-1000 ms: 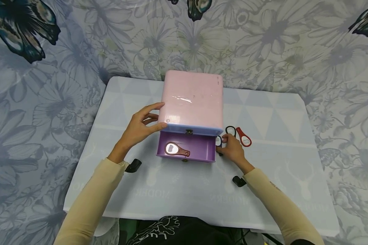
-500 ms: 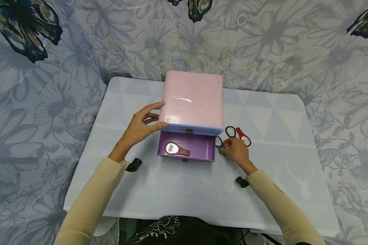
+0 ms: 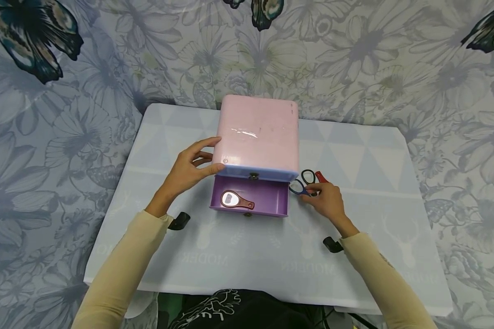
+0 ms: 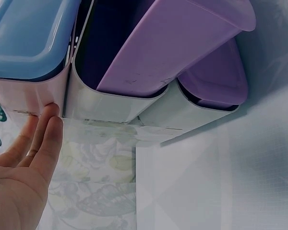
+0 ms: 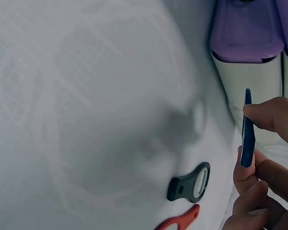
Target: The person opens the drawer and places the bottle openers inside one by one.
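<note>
A drawer box point(image 3: 258, 132) with a pink top stands on the table, its purple middle drawer point(image 3: 271, 199) pulled out. A brown bottle opener point(image 3: 236, 199) lies in that drawer. My left hand point(image 3: 187, 170) rests against the box's left side, thumb at the front corner; the left wrist view shows straight fingers point(image 4: 47, 143) touching the pink tier. Right of the drawer, my right hand point(image 3: 328, 201) pinches a blue bottle opener point(image 5: 248, 129), edge-on between thumb and fingers in the right wrist view.
A black bottle opener point(image 5: 189, 184) and a red one point(image 5: 180, 220) lie on the table point(image 3: 366, 269) right of the box. Below the open drawer is another purple drawer point(image 5: 247, 31), pushed in. A patterned cloth wall point(image 3: 353, 59) rises behind the table.
My right hand has shifted right, away from the drawer's side, and now shows the blue bottle opener's round end more fully. The left hand and the box stay in place.
</note>
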`<state>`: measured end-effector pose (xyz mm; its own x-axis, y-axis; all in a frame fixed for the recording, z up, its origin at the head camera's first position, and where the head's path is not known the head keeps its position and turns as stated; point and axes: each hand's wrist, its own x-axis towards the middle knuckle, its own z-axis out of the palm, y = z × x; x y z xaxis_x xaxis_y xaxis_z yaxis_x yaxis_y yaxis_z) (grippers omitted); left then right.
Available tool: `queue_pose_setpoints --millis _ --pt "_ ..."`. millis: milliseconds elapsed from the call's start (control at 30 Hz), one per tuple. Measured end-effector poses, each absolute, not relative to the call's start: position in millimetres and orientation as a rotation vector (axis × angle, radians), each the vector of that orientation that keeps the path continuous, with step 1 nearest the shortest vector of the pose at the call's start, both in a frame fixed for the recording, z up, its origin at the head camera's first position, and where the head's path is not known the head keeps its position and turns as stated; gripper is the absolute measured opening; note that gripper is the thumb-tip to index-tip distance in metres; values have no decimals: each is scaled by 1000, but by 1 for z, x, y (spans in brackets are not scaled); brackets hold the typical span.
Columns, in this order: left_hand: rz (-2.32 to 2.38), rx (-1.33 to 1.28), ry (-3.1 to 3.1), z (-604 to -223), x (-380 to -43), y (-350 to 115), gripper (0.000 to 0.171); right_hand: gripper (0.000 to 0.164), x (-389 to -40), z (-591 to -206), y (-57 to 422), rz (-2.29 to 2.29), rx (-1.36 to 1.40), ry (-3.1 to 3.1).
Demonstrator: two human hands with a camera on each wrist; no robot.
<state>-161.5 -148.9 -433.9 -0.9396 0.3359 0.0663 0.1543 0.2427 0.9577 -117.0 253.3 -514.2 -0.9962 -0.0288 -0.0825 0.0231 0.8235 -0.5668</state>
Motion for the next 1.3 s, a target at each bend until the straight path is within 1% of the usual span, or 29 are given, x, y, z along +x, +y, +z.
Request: queue_pose_setpoints --millis 233,367,467,600,833,1000,1067,1300 --pt "1794 488 2358 -435 -161 -151 68 24 -113 -499 259 -970 -68 2972" --pt "1795 470 2355 -430 -159 -150 69 26 -110 -487 262 -1033 -79 2992" --pt "1788 462 2356 -419 -155 -148 68 28 -106 -476 264 -1065 -74 2995" --pt "1791 459 2353 -413 -153 -147 67 28 -101 -463 265 -1071 -71 2956" --pt "1791 461 2360 -432 -160 -151 70 27 -92 -449 263 -1073 -129 2867" --pt "1800 462 2356 -435 -162 -152 70 27 -87 -442 259 -1123 -204 2823" --pt "1797 458 2353 -433 -161 -151 70 27 -86 -440 257 -1144 -246 2805" --pt "1782 477 2349 -406 -149 -144 67 23 -86 -439 241 -1151 -373 2777"
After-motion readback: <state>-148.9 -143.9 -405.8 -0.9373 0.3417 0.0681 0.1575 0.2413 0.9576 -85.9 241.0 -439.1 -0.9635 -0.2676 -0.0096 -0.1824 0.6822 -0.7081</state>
